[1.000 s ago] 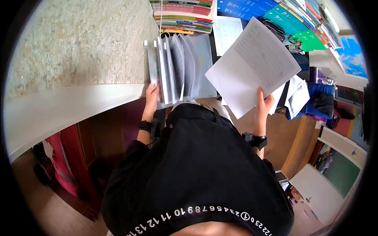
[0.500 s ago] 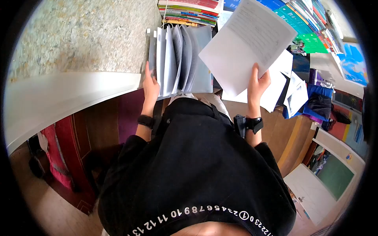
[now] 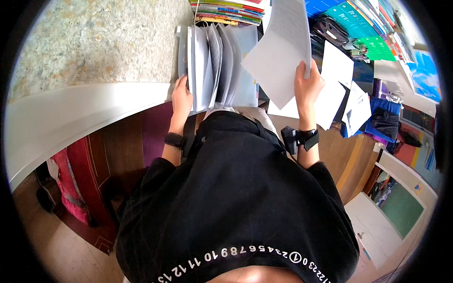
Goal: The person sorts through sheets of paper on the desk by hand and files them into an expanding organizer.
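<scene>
A lane is running over the display folder's right cover [image 3: 248, 89], between fanned pages [image 3: 230, 70] and right hand [image 3: 309, 87]. The held sheet [image 3: 276, 56] is overhanging it; stacked books [image 3: 231, 13] are blocking the far end, the left hand [image 3: 181, 96] the left edge.

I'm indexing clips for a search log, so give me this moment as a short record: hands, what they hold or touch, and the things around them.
left hand: at the left side of the clear folder, grip partly hidden
right hand: gripping white paper, raised; sheet count unclear
folder state: open, leaves fanned apart
beyond folder: stacked books
right of right hand: loose papers
wrists: left wristband and right wristband, both dark
</scene>
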`<move>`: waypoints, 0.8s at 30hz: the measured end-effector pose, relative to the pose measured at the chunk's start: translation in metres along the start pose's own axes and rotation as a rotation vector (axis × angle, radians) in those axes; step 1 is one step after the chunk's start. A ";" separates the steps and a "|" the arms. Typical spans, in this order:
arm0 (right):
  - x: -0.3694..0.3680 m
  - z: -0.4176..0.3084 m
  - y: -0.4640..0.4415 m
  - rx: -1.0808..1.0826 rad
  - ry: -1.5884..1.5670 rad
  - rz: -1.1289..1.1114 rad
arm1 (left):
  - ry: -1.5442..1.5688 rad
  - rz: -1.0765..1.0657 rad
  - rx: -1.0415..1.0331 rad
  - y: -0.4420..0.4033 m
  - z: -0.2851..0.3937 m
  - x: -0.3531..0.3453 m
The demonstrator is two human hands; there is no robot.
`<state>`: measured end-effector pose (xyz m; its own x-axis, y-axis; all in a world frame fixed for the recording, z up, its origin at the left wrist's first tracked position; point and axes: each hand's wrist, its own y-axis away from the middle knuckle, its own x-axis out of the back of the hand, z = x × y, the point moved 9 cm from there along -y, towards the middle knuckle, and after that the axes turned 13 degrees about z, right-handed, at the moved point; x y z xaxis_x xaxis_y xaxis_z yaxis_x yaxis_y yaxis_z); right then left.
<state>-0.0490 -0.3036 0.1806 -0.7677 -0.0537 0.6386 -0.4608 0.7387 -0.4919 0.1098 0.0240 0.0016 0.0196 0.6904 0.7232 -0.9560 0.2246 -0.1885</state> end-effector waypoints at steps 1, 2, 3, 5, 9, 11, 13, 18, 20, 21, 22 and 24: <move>-0.001 -0.005 -0.002 0.033 -0.001 0.004 | 0.003 0.001 0.011 0.000 -0.001 -0.001; -0.002 -0.009 -0.004 0.066 -0.001 0.008 | 0.005 0.002 0.023 0.000 -0.002 -0.001; -0.001 -0.013 -0.007 0.099 -0.003 0.011 | 0.007 0.002 0.017 0.001 -0.002 -0.002; -0.004 -0.025 -0.011 0.125 -0.051 -0.010 | 0.011 0.003 0.004 0.002 -0.004 -0.004; -0.006 -0.049 -0.015 0.219 -0.067 -0.022 | -0.013 -0.023 0.105 -0.002 0.008 0.002; -0.007 -0.041 -0.021 0.177 -0.059 -0.027 | -0.108 0.005 0.111 -0.001 0.017 0.005; -0.008 -0.015 -0.033 0.077 -0.183 -0.018 | -0.170 -0.024 0.155 0.001 0.026 0.004; -0.021 0.095 -0.017 -0.727 -0.651 -0.068 | -0.147 0.065 0.095 0.002 0.027 0.006; -0.041 0.135 0.002 -0.484 -0.427 -0.469 | -0.158 0.103 0.013 -0.003 0.041 0.016; -0.045 0.145 0.021 -0.578 -0.578 -0.465 | -0.214 0.141 -0.091 -0.006 0.050 0.021; -0.053 0.157 0.038 -0.683 -0.681 -0.464 | -0.271 0.179 -0.193 -0.008 0.058 0.024; -0.074 0.170 0.083 -0.937 -0.922 -0.451 | -0.363 0.051 -0.382 -0.008 0.066 0.009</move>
<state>-0.1060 -0.3528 -0.0084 -0.8168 -0.5536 -0.1626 -0.5591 0.6898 0.4601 0.0983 -0.0168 0.0536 -0.1912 0.4399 0.8774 -0.7769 0.4785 -0.4093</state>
